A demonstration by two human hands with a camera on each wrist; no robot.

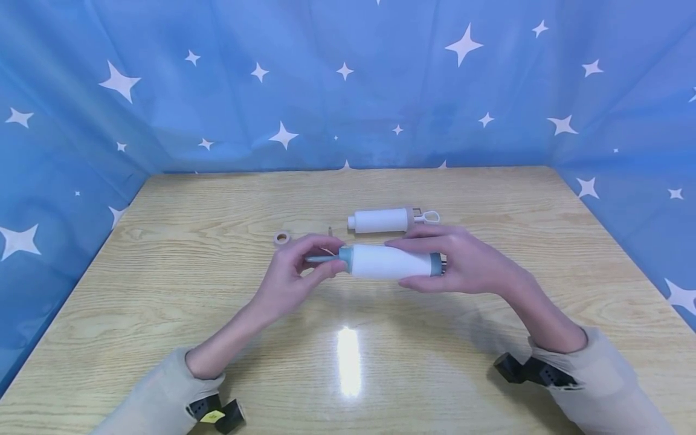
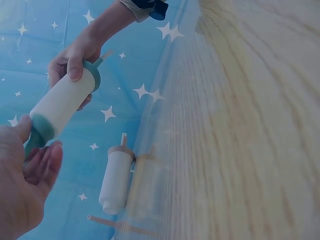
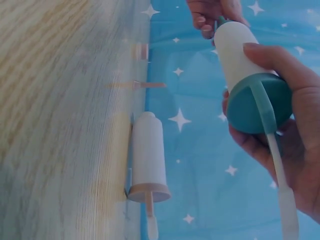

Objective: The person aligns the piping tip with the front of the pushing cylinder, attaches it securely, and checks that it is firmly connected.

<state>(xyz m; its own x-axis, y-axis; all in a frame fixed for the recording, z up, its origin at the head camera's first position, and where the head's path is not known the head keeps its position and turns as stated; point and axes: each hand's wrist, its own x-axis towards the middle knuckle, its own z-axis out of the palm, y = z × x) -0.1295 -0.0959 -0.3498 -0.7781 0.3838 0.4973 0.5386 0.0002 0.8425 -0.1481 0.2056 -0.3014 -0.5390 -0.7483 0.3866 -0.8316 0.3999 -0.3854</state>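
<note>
Both hands hold a white icing syringe (image 1: 388,261) level over the table. It has a teal collar at its left end and a teal cap (image 3: 250,110) at its right, from which a thin rod sticks out. My left hand (image 1: 288,275) pinches the teal collar (image 2: 44,127) between thumb and fingers, with a pointed teal nozzle (image 1: 321,258) reaching into the palm. Around the barrel near the capped end, my right hand (image 1: 459,260) curls its thumb and fingers. A second white syringe (image 1: 380,221), with a beige cap and a loop handle, lies just behind.
A beige ring (image 1: 281,238) lies on the wooden table (image 1: 190,241) beyond my left hand. A thin beige piece (image 3: 152,85) stands near the second syringe's tip. Blue star-patterned cloth (image 1: 348,103) hangs at the table's back and sides.
</note>
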